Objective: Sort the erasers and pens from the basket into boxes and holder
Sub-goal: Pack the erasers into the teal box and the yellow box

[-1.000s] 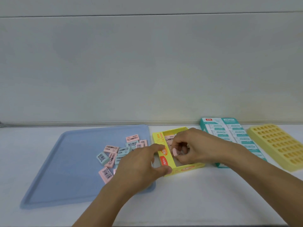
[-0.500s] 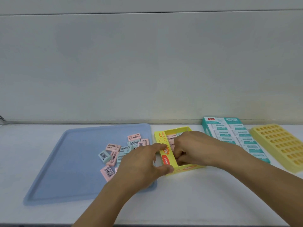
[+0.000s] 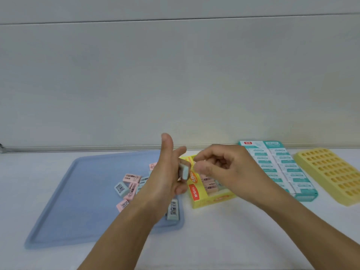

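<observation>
My left hand [image 3: 163, 178] is raised edge-on over the right side of the blue tray [image 3: 58, 201] and grips a pale blue eraser [image 3: 184, 171] in its curled fingers; something pinkish sits behind that eraser. My right hand [image 3: 229, 168] hovers over the yellow eraser box [image 3: 212, 200]. Its thumb and index fingertips are just right of the held eraser, and I see nothing between them. Pink erasers [image 3: 209, 184] lie in the yellow box. Several pink and blue erasers [image 3: 121, 189] lie loose on the tray, partly hidden by my left forearm.
A teal box [image 3: 280, 168] filled with white erasers lies right of the yellow box. A yellow holder [image 3: 331, 172] with many holes lies at the far right. One blue eraser [image 3: 173, 210] sits near the tray's front right corner. A wall rises behind the white table.
My left hand let go of the yellow box's left wall and rose, now holding a blue eraser. My right hand lifted out of the box towards that eraser.
</observation>
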